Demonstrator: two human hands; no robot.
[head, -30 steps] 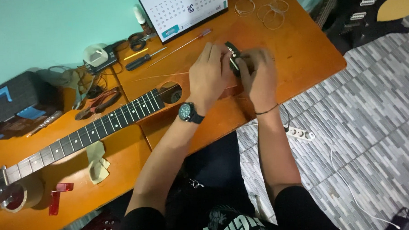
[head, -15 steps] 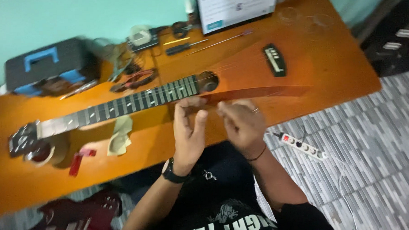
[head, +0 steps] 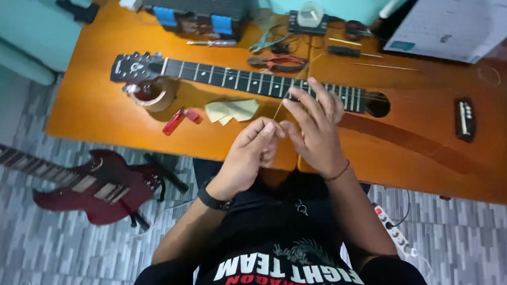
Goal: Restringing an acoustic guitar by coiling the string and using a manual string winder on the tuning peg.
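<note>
- Left hand [head: 248, 154] and right hand [head: 315, 131] meet at the near edge of the orange guitar body [head: 413, 147], fingertips almost touching.
- Both pinch a thin guitar string [head: 279, 108]: left thumb and forefinger pressed together on its lower end, right thumb and forefinger pinching just beside that, the other right fingers spread.
- From the grip the string runs up and away toward the fretboard [head: 245, 80]. Its far end is too thin to trace.
- Risk, as judgement: a wire this fine can slip out of a two-finger pinch if tension rises; a freed end could whip toward the face above.
- A sharp bend between the two pinches could kink it.
- Clutter beyond the grip, namely the pliers [head: 278, 61], yellow cloth [head: 232, 110] and tape roll [head: 151, 94], could snag slack.
- Dragging the string across the fretboard could catch the strings already fitted.
</note>
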